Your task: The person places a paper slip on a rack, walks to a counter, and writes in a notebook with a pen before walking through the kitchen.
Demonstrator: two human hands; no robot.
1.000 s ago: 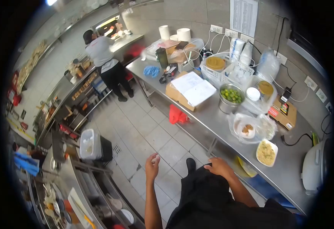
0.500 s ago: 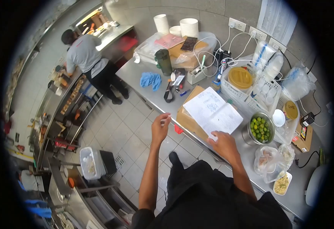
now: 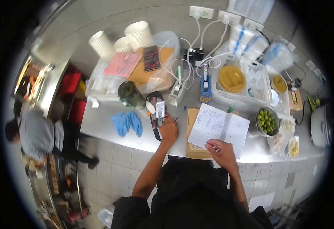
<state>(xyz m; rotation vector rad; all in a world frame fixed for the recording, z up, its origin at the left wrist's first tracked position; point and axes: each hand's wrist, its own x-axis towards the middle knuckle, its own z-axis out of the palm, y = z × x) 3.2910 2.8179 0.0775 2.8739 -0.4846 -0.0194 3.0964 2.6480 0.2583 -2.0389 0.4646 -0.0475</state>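
Open white lined-paper notebook [image 3: 232,131] — handwritten, flat on brown cardboard [image 3: 193,148]; black item with white label [image 3: 160,109] — lying left of it.

Gap between white dispenser [image 3: 177,94], blue dispenser [image 3: 206,91]; cables [image 3: 209,60] behind.

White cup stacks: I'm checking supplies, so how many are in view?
3: the left stack, the shorter middle stack and the right stack, in a row at the back. Others may be hidden.

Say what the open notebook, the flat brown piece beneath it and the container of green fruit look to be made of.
Notebook: matt paper, ruled and creased down the middle.
Brown piece: probably cardboard, dull and stiff-edged, with dark print.
Container: likely polished metal, perhaps stainless steel, from its grey sheen.
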